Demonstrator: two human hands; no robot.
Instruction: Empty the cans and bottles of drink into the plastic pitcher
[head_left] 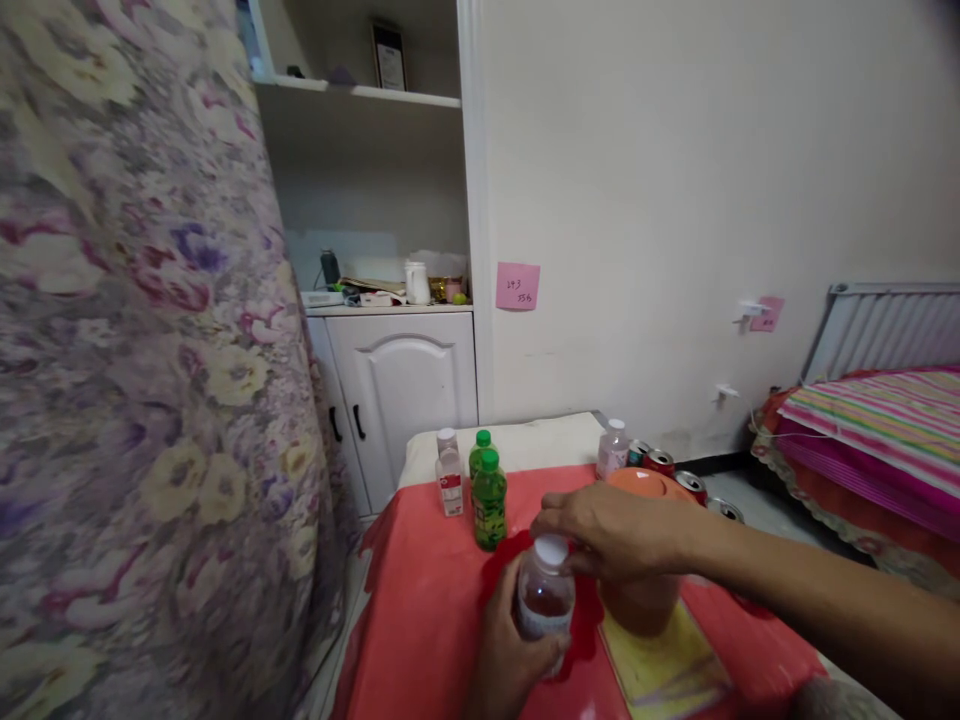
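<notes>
At the near side of the red-covered table (424, 610), the left hand (510, 645) is holding a clear bottle (546, 597), its fingers and thumb wrapping around the body. The bottle is standing nearly upright under its white cap (551, 550), in front of the orange container. The right hand (604, 525) is reaching across from the right, its fingers lying bent around the cap; whether they are pinching it or only resting close by, I cannot tell. A darker red, wavy-edged piece (589, 625) is showing beside the bottle, and a yellow sheet (664, 670) is lying to its right. Behind the right hand, the orange container (646, 484) is rising partly hidden. Farther back, two green bottles (490, 500) are standing beside two white-capped bottles (450, 480), while another clear bottle (613, 452) and several cans (690, 487) are lining the right side. Beyond the table, a striped bed (885, 420) is sitting at right, and a white cabinet (412, 375) is standing behind the flowered curtain (150, 350).
</notes>
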